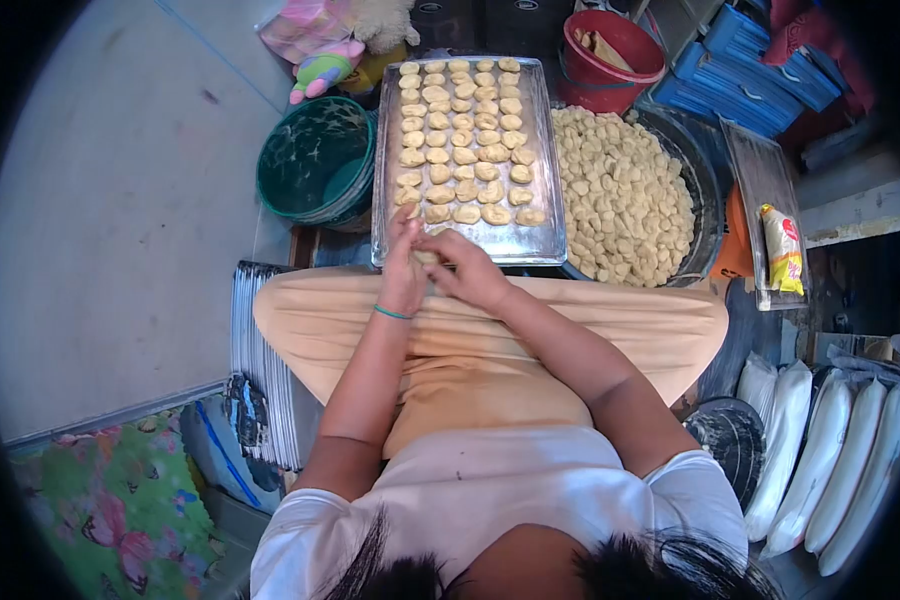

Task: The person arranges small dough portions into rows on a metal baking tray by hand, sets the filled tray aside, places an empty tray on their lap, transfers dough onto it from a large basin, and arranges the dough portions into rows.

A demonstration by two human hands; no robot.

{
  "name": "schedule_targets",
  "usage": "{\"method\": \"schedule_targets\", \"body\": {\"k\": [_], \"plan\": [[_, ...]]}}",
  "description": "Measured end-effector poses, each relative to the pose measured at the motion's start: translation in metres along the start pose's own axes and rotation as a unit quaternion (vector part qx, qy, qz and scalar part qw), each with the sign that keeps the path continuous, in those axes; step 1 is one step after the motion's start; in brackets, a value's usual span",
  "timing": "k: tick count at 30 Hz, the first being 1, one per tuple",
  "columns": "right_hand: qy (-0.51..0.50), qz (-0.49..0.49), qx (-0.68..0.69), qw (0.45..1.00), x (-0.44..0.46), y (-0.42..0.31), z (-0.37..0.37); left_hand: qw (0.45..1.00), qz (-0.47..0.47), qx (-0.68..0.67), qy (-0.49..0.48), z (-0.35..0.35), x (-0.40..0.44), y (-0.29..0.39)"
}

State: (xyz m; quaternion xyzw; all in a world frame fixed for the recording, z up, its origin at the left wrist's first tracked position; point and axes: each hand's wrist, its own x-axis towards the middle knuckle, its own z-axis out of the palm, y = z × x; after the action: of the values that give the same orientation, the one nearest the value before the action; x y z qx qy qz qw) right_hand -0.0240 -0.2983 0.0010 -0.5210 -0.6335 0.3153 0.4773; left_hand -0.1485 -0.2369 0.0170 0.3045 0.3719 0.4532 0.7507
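A metal tray [467, 242] in front of me carries rows of flattened, pale yellow dough pieces [462, 140]. At its near edge, above my lap, my two hands meet around a dough piece [426, 257]. My left hand [402, 262], with a teal band at the wrist, points its fingers up and holds the piece against its palm side. From the right, my right hand [467, 270] curls its fingers onto the same piece, partly hiding it. Right of the tray, a wide dark basin [708, 190] is heaped with dough lumps [625, 195].
A green bucket [315, 165] stands left of the tray, a red bucket [613, 60] behind the basin. At right, a narrow tray [755, 170] bears a yellow-and-white packet [782, 250]. Long white plastic-wrapped packages [830, 460] lie lower right; stacked metal trays [270, 370] stand at left.
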Motion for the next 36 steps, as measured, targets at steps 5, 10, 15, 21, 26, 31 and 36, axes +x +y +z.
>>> {"method": "schedule_targets", "body": {"k": [5, 10, 15, 21, 26, 31, 36], "plan": [[0.111, 0.020, -0.154, 0.982, -0.002, 0.025, -0.030, 0.874, 0.205, 0.434, -0.071, -0.030, 0.019, -0.024], [0.151, -0.034, -0.264, 0.952, -0.022, 0.038, -0.065, 0.672, 0.300, 0.671, -0.094, -0.020, 0.017, -0.025], [0.376, 0.207, -0.278, 0.859, -0.052, 0.139, -0.156, 0.621, 0.372, 0.688, -0.059, -0.016, 0.013, -0.027], [-0.088, 0.578, -0.293, 0.756, -0.159, 0.286, -0.162, 0.549, 0.358, 0.740, -0.154, -0.011, 0.009, -0.042], [-0.052, 0.530, -0.353, 0.769, -0.152, 0.293, -0.164, 0.535, 0.370, 0.750, -0.116, -0.004, 0.007, -0.049], [0.163, 0.541, -0.262, 0.783, -0.154, 0.277, -0.169, 0.518, 0.382, 0.753, -0.137, 0.000, 0.012, -0.049], [0.433, 0.469, -0.153, 0.754, -0.151, 0.241, -0.181, 0.539, 0.378, 0.743, -0.120, 0.002, 0.014, -0.051]]}}
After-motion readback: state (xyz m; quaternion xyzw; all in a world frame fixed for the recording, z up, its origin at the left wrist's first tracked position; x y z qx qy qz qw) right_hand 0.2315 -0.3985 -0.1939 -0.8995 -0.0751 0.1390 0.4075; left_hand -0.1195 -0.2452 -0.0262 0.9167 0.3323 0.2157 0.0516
